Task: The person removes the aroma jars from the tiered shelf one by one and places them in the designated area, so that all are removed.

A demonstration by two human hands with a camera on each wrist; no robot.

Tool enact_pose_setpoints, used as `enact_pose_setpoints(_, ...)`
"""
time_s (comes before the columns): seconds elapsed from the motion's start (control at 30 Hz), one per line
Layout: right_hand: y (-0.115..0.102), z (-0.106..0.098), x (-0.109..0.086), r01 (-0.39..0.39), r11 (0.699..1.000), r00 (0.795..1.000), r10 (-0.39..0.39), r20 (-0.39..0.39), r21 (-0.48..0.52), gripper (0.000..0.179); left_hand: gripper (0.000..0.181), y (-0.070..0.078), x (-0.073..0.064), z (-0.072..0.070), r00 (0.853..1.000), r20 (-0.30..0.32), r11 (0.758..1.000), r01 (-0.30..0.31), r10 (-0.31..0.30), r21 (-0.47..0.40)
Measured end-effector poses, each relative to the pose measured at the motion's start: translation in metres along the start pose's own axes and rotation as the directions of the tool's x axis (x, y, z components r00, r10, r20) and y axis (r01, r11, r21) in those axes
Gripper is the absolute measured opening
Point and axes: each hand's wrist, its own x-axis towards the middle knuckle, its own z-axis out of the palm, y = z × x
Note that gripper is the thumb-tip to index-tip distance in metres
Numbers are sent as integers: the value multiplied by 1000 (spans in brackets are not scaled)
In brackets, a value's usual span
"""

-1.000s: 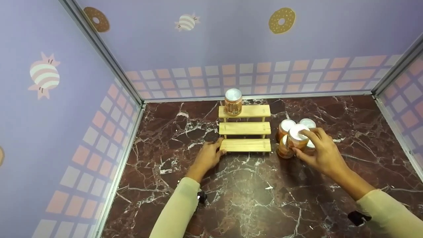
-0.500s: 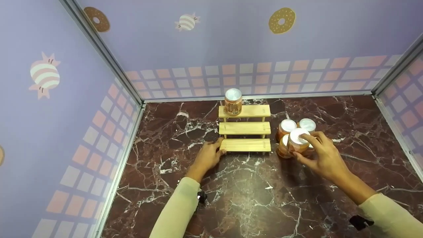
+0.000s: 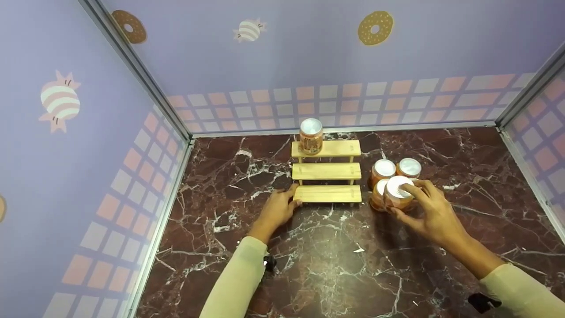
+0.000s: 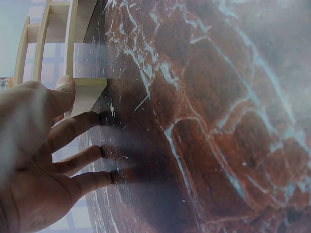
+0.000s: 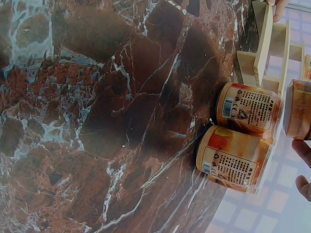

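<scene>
In the head view my right hand [image 3: 430,212] pinches an orange can [image 3: 399,196] with a pale top, thumb low on its side and a finger on the top. The can is upright, raised above several similar cans [image 3: 383,171] grouped on the table, partly hiding them. In the right wrist view the held can [image 5: 297,109] appears at the right edge, apart from two standing cans [image 5: 248,109]. My left hand [image 3: 278,207] touches the left end of the lowest step of a wooden three-step rack [image 3: 326,194]. In the left wrist view its fingers [image 4: 80,160] look straight and spread, with the thumb against the step.
Another can [image 3: 311,137] stands at the left of the rack's top step. Dark red marbled table [image 3: 326,265] surrounds everything. Purple patterned walls [image 3: 309,57] rise at the back, left and right.
My right hand has shifted slightly toward me with the held can, uncovering more of the cans behind it. The left hand and the rack have stayed in place.
</scene>
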Motion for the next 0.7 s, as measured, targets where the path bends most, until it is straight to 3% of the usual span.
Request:
enact_pose_setpoints(0.17, -2, 0, -1, 26, 1000, 1000, -26, -6, -4, 66, 62, -24, 14, 24, 1000, -9, 1000, -15, 15, 5)
enact_pose_setpoints(0.33, -4, -1, -2, 45, 999, 999, -45, -9, 7, 66, 66, -30, 18, 31, 1000, 13, 1000, 1, -1, -5)
enact_pose_setpoints(0.4, -5, -2, -3, 54, 998, 998, -54, -11, 10, 67, 65, -30, 18, 30, 1000, 22, 1000, 4, -4, -6)
enact_pose_setpoints(0.43, -6, -2, -3, 59, 998, 998, -58, -12, 10, 68, 66, -25, 14, 23, 1000, 22, 1000, -3, 2, 17)
enact_pose_setpoints(0.57, -7, -2, -6, 63, 998, 998, -63, -10, 0, 69, 65, -25, 14, 22, 1000, 15, 1000, -13, 12, 18)
enact_pose_setpoints(0.7, -7, -1, -10, 59, 998, 998, -59, -6, -4, 68, 64, -30, 18, 30, 1000, -3, 999, -24, 24, 20)
